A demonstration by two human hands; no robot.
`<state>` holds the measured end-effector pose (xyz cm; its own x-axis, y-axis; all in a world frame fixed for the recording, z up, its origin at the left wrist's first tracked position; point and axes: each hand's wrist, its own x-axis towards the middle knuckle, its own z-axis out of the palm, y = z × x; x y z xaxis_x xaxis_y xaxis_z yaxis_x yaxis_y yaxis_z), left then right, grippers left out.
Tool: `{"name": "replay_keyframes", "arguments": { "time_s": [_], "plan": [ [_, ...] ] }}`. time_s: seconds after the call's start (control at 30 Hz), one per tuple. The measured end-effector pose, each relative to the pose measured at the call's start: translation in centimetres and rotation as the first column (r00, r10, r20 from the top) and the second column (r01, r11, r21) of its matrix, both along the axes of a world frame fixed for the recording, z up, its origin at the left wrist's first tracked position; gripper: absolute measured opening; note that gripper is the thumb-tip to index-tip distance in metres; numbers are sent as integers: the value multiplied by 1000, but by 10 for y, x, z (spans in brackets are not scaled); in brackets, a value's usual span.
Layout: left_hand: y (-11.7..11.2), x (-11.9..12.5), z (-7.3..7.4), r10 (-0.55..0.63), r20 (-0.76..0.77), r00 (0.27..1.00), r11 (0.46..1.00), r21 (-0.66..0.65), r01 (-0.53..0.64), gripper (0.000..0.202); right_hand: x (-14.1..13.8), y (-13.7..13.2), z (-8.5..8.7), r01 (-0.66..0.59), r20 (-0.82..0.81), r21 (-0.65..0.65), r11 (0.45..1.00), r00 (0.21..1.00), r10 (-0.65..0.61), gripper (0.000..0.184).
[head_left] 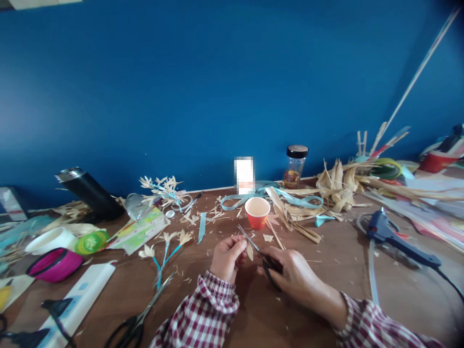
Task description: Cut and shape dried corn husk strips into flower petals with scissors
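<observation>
My right hand is closed around the black handles of small scissors, whose thin blades point up and left. My left hand pinches a small pale strip of dried husk right at the blades. Both hands hover low over the brown table, near its front middle. An orange paper cup stands just beyond the scissor tips. Both wrists wear red-and-white checked sleeves.
A blue glue gun lies to the right, and dried husks are piled behind it. A jar stands by the blue wall. Left lie a husk flower sprig, large scissors, a black flask and tape rolls.
</observation>
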<state>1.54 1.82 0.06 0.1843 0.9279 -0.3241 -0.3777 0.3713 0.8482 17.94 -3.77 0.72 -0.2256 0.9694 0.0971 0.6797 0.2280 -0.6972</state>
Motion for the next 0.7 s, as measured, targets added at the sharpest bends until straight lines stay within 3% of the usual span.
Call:
{"name": "replay_keyframes", "arguments": {
  "time_s": [0.7],
  "plan": [
    [3,-3,-4,-29,-17,999,1000,7,29,32,1,0,2,-17,6,-1,1000,1000,17,24]
  ]
}}
